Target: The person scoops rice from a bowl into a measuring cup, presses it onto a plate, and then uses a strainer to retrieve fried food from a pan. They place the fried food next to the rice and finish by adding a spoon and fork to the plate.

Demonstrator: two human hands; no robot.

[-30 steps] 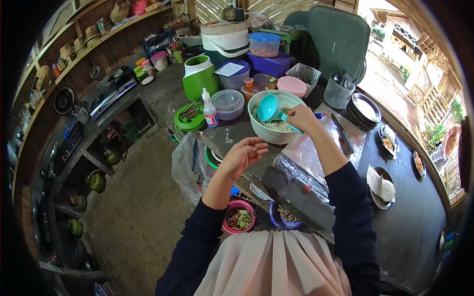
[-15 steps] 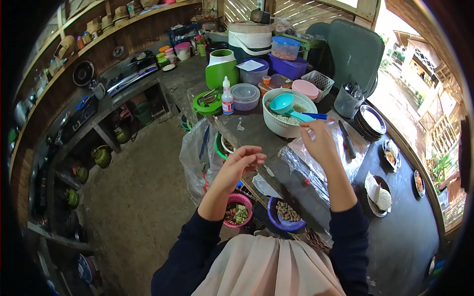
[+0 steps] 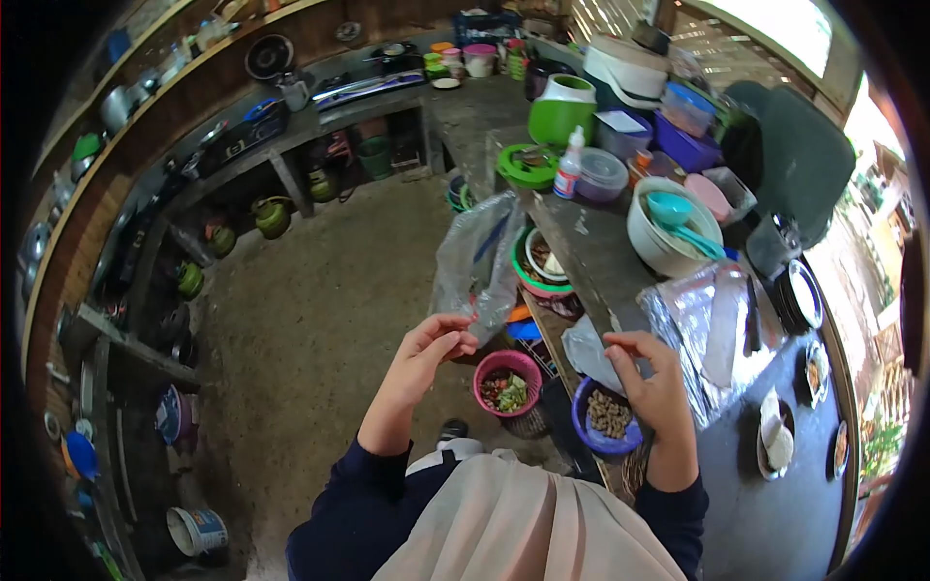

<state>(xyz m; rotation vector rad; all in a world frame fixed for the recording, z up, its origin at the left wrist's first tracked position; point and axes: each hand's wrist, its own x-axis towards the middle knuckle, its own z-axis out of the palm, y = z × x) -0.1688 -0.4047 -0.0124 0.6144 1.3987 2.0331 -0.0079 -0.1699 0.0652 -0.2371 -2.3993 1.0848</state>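
Note:
My left hand (image 3: 426, 360) hovers over the floor in front of my body, fingers loosely bent, and nothing shows in it. Behind its fingertips hangs a clear plastic bag (image 3: 475, 257). My right hand (image 3: 651, 380) is raised near the counter edge with curved fingers and the thumb apart, also with nothing visible in it. Below and beside it are a purple basin (image 3: 607, 447) of small brownish pieces and a whitish plastic bag (image 3: 589, 351). Between the hands, lower down, stands a pink basket (image 3: 481, 387) of chopped vegetables.
On the counter are a white tub (image 3: 651, 237) with a turquoise ladle (image 3: 670, 206), plastic-covered foil (image 3: 678, 334), a knife (image 3: 753, 315), stacked plates (image 3: 800, 295) and a plate of rice (image 3: 778, 447). Open floor (image 3: 310, 358) lies left, bordered by a stove bench (image 3: 320, 111).
The view has swung left, showing more floor and stove bench. My right hand has come away from the white tub, back toward my body. Both hands are lower.

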